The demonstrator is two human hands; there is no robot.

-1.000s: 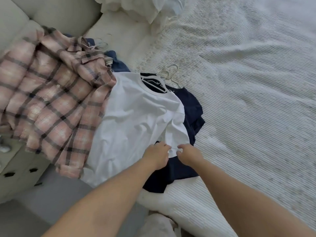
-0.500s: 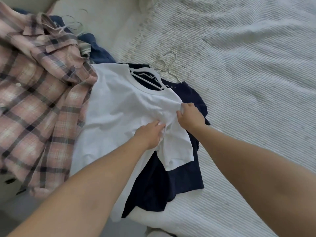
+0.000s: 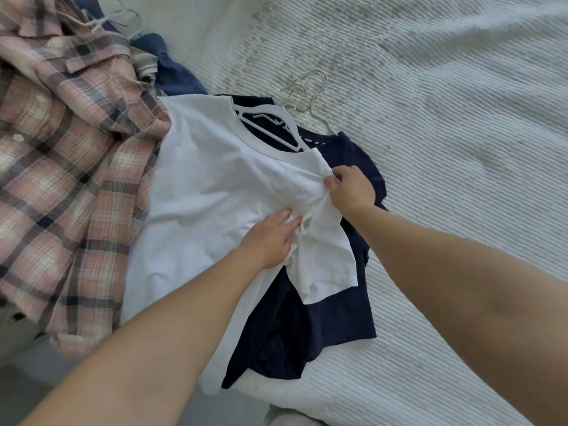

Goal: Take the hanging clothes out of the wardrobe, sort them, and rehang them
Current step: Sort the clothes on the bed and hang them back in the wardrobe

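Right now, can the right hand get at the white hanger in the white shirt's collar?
Probably yes: the right hand grips the white shirt just below the white hanger, nothing between.

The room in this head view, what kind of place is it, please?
Probably a bedroom. Clothes on hangers, a white T-shirt, a navy T-shirt and a pink plaid shirt, lie on a bed with a ribbed white bedspread. Both hands are on the white T-shirt.

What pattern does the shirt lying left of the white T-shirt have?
The shirt has a pink, white and dark plaid check, seen in the head view.
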